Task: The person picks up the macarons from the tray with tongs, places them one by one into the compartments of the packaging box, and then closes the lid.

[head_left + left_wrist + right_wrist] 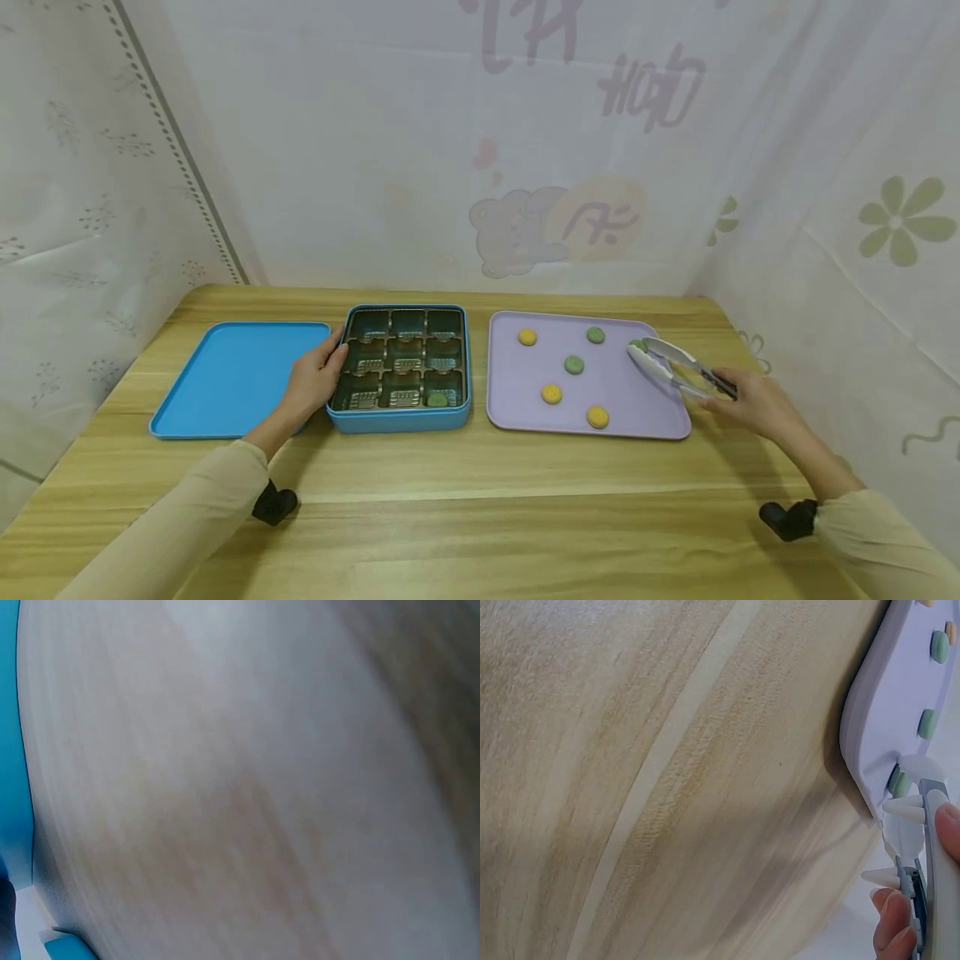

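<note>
My left hand (313, 377) grips the left wall of a square blue box (401, 421). Inside the box is a dark divided insert (406, 377) of several compartments, and a green macaron (437, 400) lies in the front right one. My right hand (757, 405) holds a pair of tongs (675, 353) with pale, scoop-like tips. Between those tips, over the right part of a lilac tray (517, 367), is another green macaron (639, 344); the right wrist view shows this macaron (898, 781) partly hidden by the tongs.
On the tray lie yellow macarons (551, 393) and two more green macarons (574, 364). A flat blue lid (232, 375) rests on the wooden table (480, 517) left of the box. Printed white cloth (360, 167) hangs behind and at both sides.
</note>
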Motion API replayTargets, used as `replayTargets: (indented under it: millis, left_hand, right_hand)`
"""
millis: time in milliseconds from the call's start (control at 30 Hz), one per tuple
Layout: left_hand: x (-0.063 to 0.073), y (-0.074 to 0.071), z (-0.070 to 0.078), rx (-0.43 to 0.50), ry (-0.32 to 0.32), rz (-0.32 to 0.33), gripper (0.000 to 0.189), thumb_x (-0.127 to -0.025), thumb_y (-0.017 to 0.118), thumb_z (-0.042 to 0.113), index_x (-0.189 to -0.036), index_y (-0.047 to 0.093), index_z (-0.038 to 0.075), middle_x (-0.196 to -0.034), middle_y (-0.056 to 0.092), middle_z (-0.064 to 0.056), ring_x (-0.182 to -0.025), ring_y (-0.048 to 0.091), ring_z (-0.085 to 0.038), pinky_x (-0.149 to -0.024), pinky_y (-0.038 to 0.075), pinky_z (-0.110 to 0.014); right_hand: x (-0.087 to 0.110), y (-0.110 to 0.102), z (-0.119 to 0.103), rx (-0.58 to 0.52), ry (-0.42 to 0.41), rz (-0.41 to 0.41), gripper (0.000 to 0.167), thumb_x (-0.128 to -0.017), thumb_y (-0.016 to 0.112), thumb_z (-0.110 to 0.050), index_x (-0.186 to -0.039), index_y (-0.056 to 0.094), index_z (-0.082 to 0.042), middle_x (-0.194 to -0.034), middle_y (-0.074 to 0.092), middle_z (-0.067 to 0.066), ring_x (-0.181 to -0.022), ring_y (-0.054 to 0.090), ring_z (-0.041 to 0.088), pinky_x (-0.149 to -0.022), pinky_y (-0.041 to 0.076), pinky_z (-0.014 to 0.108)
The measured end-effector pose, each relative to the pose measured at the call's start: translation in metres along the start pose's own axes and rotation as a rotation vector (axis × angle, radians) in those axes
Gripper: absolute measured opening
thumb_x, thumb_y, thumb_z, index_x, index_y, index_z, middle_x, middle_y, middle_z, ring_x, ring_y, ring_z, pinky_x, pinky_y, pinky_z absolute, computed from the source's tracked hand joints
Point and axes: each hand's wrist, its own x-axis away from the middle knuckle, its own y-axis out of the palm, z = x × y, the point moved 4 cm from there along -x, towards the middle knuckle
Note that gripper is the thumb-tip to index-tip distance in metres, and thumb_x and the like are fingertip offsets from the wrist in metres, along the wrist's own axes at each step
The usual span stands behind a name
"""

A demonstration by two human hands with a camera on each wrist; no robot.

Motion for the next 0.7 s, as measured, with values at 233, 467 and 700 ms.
replayTargets:
  millis: [233,467,700]
  left_hand:
    - [-0.0002,-0.0013,0.001,-0.004,0.008,0.02,0.05,-0.104,0.034,0.023,-0.148,0.025,0.001,-0.148,0.03,-0.024,-0.135,0.029,-0.043,-0.107,0.029,-0.055]
    - [-0.0002,-0.0009,0.0006,0.001,0.002,0.019,0.05,-0.104,0.034,0.024,-0.148,0.024,0.001,-0.148,0.03,-0.024,-0.134,0.029,-0.043,-0.107,0.029,-0.055]
    - [0.0001,-0.0006,-0.0003,0.019,0.0,0.027,0.05,-0.104,0.034,0.024,-0.148,0.027,0.002,-0.144,0.034,-0.026,-0.131,0.035,-0.043,-0.104,0.032,-0.056]
  right_hand:
    - [-0.002,0.0,0.0005,0.015,0.002,-0.002,0.059,-0.082,0.073,-0.026,-0.122,0.054,0.013,-0.097,0.064,0.03,-0.061,0.047,0.019,-0.052,0.037,0.03]
    - [-0.0016,0.0005,-0.0008,0.017,-0.003,0.003,0.057,-0.082,0.073,-0.024,-0.121,0.054,0.013,-0.093,0.064,0.028,-0.058,0.045,0.018,-0.051,0.035,0.029]
    - [-0.0004,0.0025,-0.0015,0.024,-0.019,0.003,0.06,-0.082,0.074,-0.023,-0.122,0.052,0.017,-0.09,0.064,0.027,-0.058,0.043,0.017,-0.05,0.032,0.029]
